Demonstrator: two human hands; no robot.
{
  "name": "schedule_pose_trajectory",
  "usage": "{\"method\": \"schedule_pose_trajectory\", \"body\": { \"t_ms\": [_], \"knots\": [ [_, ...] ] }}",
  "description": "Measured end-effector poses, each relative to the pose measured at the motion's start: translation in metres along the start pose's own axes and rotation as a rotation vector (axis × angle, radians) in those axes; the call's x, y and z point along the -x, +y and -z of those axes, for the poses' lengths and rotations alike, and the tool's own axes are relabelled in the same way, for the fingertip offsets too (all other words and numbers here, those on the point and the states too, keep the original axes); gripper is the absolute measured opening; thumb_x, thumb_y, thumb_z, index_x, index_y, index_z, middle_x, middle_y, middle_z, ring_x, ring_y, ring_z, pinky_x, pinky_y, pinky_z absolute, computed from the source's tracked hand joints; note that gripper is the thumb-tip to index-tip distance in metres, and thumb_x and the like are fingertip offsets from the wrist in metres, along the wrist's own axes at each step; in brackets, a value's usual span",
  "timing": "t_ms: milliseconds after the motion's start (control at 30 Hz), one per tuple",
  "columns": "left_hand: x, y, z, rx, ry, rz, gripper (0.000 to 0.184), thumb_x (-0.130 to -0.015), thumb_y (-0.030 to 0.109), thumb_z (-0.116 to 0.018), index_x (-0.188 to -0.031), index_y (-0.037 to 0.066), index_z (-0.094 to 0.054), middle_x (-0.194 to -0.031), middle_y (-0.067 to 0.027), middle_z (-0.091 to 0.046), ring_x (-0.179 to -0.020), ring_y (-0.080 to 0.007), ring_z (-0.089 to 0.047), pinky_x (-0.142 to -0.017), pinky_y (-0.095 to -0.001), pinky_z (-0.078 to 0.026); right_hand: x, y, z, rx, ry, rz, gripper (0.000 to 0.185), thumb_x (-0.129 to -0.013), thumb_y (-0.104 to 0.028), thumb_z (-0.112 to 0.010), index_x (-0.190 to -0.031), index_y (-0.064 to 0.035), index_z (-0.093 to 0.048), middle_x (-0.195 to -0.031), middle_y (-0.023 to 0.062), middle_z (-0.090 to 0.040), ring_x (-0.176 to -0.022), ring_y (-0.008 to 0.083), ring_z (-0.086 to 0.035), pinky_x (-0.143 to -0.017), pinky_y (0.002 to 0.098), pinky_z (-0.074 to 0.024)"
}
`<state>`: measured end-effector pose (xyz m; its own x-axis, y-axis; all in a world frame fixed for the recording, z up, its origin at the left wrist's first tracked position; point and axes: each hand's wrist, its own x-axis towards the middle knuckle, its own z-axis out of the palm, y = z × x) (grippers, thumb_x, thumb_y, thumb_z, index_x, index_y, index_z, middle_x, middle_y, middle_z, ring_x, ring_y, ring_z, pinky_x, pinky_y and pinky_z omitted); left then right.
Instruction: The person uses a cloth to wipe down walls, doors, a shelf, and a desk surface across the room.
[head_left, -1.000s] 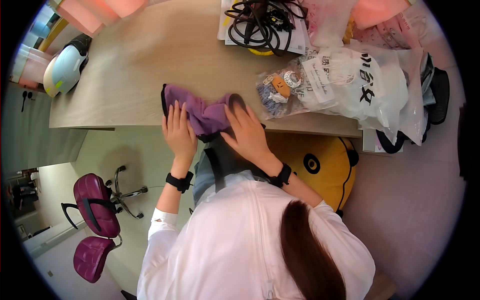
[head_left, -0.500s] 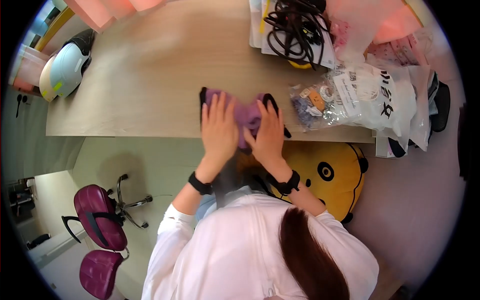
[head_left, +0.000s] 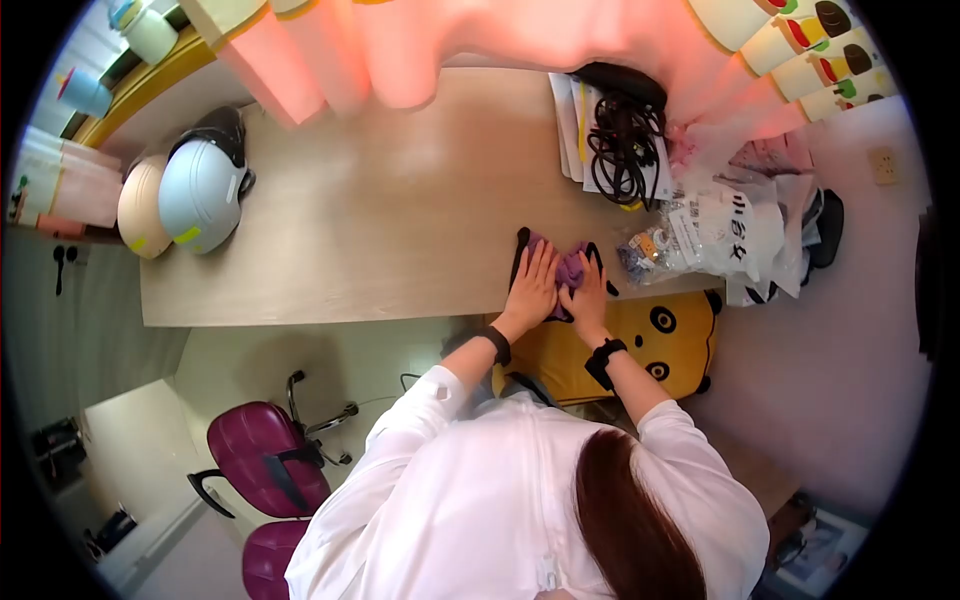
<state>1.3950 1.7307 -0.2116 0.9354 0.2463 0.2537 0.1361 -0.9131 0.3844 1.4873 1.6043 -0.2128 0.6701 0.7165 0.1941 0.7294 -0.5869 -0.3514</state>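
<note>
A purple cloth item with black edging (head_left: 570, 270) lies bunched at the front edge of the desk. My left hand (head_left: 535, 285) rests flat over its left half, fingers stretched out. Over the right half is my right hand (head_left: 590, 305), its fingers extended and the thumb apart on the folded purple part. Both palms hide much of the item, so its exact kind cannot be made out. A clear plastic bag of small colourful pieces (head_left: 645, 255) lies just right of my right hand.
Black coiled cables (head_left: 625, 150) lie on papers at the back right. White plastic bags (head_left: 740, 225) crowd the right end. Two helmets (head_left: 200, 195) sit at the left. Below the desk are a yellow cushion (head_left: 640, 345) and a maroon chair (head_left: 255, 455).
The view has shifted, with the desk now lower and farther right and more curtain showing. Both hands stay on the purple cloth item, which looks more bunched between them.
</note>
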Motion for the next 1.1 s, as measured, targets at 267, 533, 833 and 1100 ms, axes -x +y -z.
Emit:
{"method": "schedule_pose_trajectory", "body": {
  "t_ms": [267,533,833,1100],
  "knots": [
    [0.025,-0.043,0.023,0.079,-0.103,-0.051,0.058,-0.084,0.024,-0.051,-0.135,0.000,-0.040,-0.144,-0.0166,-0.034,-0.138,-0.0302,-0.025,-0.114,-0.0476,-0.015,0.005,-0.081,0.007,0.106,-0.166,-0.273,0.070,-0.078,-0.033,-0.058,-0.136,-0.0009,-0.035,-0.137,0.0250,-0.039,-0.131,0.0360,-0.034,-0.106,0.0509,-0.0274],
    [0.087,-0.075,0.057,-0.049,-0.038,-0.031,0.059,-0.080,0.023,-0.053,-0.134,0.003,-0.041,-0.142,-0.0169,-0.036,-0.137,-0.0315,-0.027,-0.113,-0.0469,-0.018,0.033,-0.148,0.001,-0.034,-0.178,-0.201,0.069,-0.081,-0.030,-0.060,-0.137,-0.0014,-0.032,-0.134,0.0268,-0.041,-0.129,0.0378,-0.037,-0.106,0.0492,-0.0293],
    [0.114,-0.085,0.060,-0.115,0.020,-0.134,0.053,-0.080,0.019,-0.052,-0.130,0.003,-0.044,-0.139,-0.0151,-0.040,-0.134,-0.0327,-0.030,-0.111,-0.0461,-0.022,0.065,-0.166,0.027,-0.195,-0.322,-0.312,0.041,-0.075,-0.020,-0.058,-0.109,0.0002,-0.049,-0.107,0.0221,-0.061,-0.095,0.0381,-0.060,-0.083,0.0461,-0.0473],
    [0.205,-0.148,0.112,-0.317,-0.035,0.159,0.064,-0.083,0.023,-0.054,-0.140,0.006,-0.031,-0.146,-0.0161,-0.030,-0.138,-0.0341,-0.023,-0.112,-0.0452,-0.019,0.138,-0.235,0.018,-0.489,-0.410,-0.342,0.047,-0.080,-0.025,-0.057,-0.122,-0.0066,-0.046,-0.103,0.0210,-0.063,-0.094,0.0376,-0.061,-0.077,0.0466,-0.0488]
  ]
}}
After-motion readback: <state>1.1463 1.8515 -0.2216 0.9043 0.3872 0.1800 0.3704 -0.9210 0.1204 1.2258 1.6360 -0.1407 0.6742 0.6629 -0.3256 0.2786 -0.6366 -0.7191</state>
